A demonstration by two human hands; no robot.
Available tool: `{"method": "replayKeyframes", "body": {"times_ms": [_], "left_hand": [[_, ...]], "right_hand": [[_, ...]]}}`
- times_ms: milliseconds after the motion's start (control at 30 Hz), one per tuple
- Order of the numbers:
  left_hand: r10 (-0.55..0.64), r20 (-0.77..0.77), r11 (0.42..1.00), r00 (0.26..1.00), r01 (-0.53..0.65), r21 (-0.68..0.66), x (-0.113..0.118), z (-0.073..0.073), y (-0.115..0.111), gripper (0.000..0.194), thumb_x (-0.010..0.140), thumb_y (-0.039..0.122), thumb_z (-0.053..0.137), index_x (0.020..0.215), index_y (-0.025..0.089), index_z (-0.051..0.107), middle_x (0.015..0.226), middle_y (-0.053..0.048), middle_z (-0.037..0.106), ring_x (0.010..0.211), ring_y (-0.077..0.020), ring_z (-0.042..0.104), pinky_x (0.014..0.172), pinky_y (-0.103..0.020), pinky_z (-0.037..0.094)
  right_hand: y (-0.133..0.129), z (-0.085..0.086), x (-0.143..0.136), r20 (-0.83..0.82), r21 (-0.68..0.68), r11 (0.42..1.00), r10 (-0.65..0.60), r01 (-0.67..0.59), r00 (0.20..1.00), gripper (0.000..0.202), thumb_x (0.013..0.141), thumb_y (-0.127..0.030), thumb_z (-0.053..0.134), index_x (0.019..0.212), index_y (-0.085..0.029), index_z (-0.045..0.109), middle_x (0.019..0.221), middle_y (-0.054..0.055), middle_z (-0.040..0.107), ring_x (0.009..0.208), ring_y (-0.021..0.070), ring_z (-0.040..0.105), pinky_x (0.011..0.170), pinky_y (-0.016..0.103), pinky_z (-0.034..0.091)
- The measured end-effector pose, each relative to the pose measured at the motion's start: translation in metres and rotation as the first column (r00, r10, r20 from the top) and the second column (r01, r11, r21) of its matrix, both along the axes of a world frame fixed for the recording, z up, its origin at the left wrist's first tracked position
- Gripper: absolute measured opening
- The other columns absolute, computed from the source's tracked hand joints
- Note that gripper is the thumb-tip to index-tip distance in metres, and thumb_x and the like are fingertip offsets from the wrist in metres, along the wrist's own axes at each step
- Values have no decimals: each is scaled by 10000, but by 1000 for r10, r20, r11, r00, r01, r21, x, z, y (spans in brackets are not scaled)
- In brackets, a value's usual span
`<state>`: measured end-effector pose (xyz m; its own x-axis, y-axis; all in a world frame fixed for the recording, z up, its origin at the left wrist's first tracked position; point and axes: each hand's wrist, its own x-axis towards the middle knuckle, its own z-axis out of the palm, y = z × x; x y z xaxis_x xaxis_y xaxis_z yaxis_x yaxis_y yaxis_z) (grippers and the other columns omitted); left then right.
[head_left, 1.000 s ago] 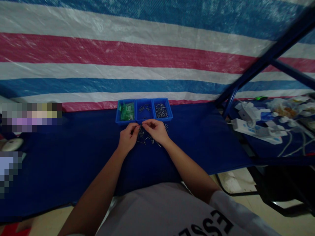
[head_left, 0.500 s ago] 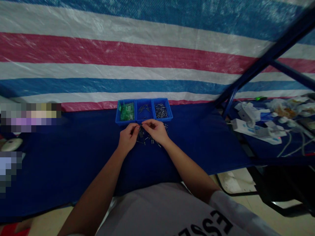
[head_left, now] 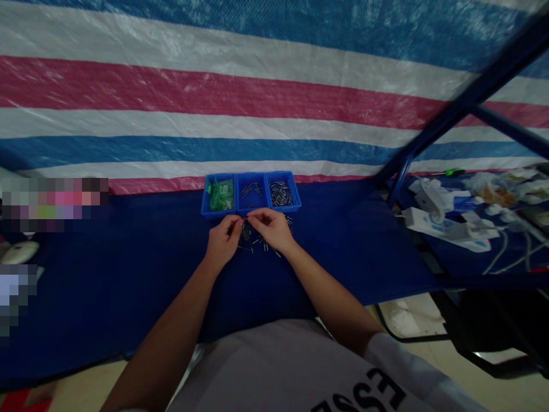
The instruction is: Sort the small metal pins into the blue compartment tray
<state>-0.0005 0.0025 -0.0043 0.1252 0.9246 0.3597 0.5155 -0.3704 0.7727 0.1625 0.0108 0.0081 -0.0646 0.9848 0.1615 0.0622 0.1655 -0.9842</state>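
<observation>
My left hand (head_left: pixel 225 236) and my right hand (head_left: pixel 271 228) meet just in front of three blue bins, fingertips pinched close together. Whatever is between them is too small to make out. Under and around the hands lie several thin metal pins (head_left: pixel 266 246) on the dark blue surface. The left bin (head_left: pixel 206 200) has green plastic packets (head_left: pixel 222 195) in it. In the middle bin (head_left: pixel 251 176) are several loose pins (head_left: pixel 253 188). Many short metal pieces (head_left: pixel 281 194) fill part of the right bin (head_left: pixel 296 200).
The dark blue cloth surface (head_left: pixel 128 269) runs left and right. A blue metal frame (head_left: pixel 454 109) slants up at the right, with white boxes (head_left: pixel 448 229), cables and bags beyond it. Behind hangs a striped tarp (head_left: pixel 257 97). A white mouse (head_left: pixel 20 252) is far left.
</observation>
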Motion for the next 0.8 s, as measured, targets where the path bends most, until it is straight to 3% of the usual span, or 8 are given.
{"method": "replayKeyframes", "body": {"times_ms": [800], "left_hand": [[3, -7, 1000, 1000, -3, 6, 0, 0, 0, 226, 921, 363, 483, 907, 187, 624, 624, 38, 570, 537, -93, 537, 559, -212, 411]], "right_hand": [[-1, 1, 0, 3, -8, 1000, -1, 1, 1000, 177, 779, -322, 669, 890, -189, 707, 809, 33, 713, 714, 140, 647, 676, 281, 521]]}}
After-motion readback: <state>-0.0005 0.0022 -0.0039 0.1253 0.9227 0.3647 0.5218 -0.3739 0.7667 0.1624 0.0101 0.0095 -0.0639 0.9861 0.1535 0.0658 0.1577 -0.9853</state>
